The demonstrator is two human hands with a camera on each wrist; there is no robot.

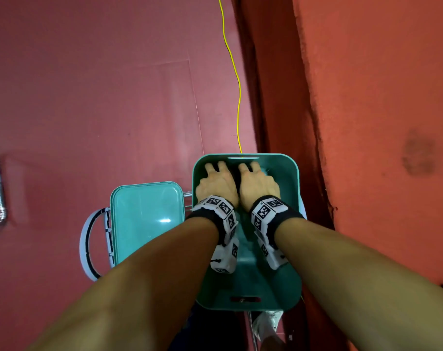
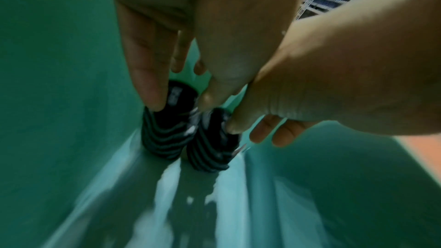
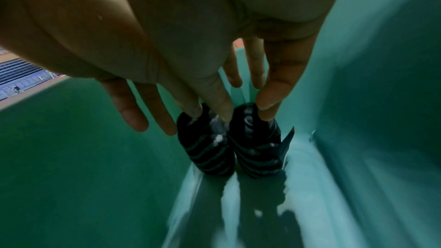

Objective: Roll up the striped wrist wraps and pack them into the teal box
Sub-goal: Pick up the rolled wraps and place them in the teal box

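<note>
Red floor (image 1: 88,97) filled the background, with a yellow cable (image 1: 238,97) running from the far side to the box (image 1: 295,249). This teal box stood open, and its lid (image 1: 147,219) lay just left of it, touching a white wire rack (image 1: 88,244).

Both hands were down inside the box at its far end, side by side. The left hand (image 1: 215,184) and the right hand (image 1: 258,186) each held one rolled wrap against the bottom.

From the left wrist, the left wrap (image 2: 164,131) stood on the bottom of the box, near its left wall, with the right wrap (image 2: 212,142) just beside it and touching it. The left fingers (image 2: 148,82) pinched the top of the left wrap between thumb and one fingertip; the other fingers were straight and a little apart.

From the right wrist, the right fingers (image 3: 274,82) pinched the right wrap (image 3: 257,148) in the same way, with the rest loosely spread. A loose strap end (image 3: 287,140) stuck out from this roll toward the right wall.
</note>
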